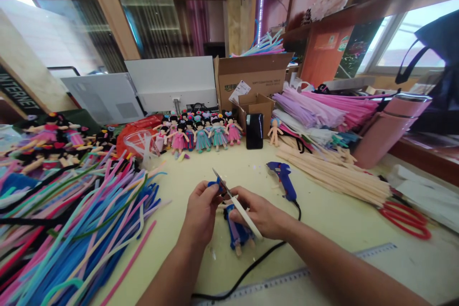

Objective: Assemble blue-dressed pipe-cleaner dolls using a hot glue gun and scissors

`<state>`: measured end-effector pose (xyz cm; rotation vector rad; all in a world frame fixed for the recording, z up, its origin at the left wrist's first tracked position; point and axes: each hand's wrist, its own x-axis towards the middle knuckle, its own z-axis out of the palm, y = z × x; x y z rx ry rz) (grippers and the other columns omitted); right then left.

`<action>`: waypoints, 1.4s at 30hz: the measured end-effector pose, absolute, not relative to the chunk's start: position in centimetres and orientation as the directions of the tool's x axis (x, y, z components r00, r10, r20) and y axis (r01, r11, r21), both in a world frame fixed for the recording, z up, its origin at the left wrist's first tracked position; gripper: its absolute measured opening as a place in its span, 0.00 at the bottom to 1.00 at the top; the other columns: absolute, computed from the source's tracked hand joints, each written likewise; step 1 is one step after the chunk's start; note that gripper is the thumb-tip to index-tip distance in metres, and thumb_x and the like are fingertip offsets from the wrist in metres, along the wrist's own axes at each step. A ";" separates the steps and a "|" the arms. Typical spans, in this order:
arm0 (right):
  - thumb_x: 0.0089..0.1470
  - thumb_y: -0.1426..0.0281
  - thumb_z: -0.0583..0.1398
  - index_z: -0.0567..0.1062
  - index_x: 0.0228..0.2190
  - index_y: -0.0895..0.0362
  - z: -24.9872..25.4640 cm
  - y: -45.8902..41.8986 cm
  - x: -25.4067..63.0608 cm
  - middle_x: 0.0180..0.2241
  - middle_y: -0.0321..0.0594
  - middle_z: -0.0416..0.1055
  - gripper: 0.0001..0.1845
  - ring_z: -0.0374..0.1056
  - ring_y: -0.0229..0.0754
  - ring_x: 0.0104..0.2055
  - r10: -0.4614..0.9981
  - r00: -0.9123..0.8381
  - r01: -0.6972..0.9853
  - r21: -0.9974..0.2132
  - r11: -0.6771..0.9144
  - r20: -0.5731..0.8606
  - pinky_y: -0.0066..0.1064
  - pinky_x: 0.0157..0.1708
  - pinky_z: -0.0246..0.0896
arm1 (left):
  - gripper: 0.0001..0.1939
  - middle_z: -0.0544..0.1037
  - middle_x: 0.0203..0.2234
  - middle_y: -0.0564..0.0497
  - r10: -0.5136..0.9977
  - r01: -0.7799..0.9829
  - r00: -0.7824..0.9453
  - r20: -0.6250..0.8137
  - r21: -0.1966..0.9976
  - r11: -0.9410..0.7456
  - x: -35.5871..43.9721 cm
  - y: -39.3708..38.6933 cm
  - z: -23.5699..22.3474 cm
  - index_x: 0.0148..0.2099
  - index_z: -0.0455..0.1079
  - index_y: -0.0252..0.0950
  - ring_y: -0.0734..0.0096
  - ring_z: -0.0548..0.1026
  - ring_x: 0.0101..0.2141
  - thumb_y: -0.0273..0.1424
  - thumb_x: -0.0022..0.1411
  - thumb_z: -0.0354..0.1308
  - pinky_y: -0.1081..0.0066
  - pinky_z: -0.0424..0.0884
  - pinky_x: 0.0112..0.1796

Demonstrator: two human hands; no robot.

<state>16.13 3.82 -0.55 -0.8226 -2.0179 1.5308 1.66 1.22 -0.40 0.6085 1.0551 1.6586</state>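
Note:
My left hand pinches a small blue fuzzy piece between thumb and fingers. In my right hand is a white-handled tool with a pointed metal blade, its tip slanting up and left past the blue piece. Whether it is a knife or scissors I cannot tell. Beneath both hands lies a small doll in a blue dress, legs toward me, its upper part partly hidden by my fingers. To the right of my hands a blue glue gun rests on the table.
Loose pipe cleaners cover the left side. Finished dolls stand behind, beside a black phone-like slab. On the right are beige pipe cleaners, red-handled scissors and a pink bottle. A black cable crosses a ruler.

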 end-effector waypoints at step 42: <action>0.48 0.55 0.61 0.73 0.39 0.60 -1.8 3.3 16.0 0.16 0.27 0.56 0.22 0.52 0.29 0.15 0.775 -0.631 0.100 -0.991 0.086 0.004 0.22 0.14 0.48 | 0.06 0.73 0.18 0.55 0.930 -0.485 -0.346 -0.123 0.872 -0.065 2.5 1.3 -1.6 0.21 0.66 0.34 0.76 0.67 0.23 0.29 0.40 0.61 0.73 0.62 0.28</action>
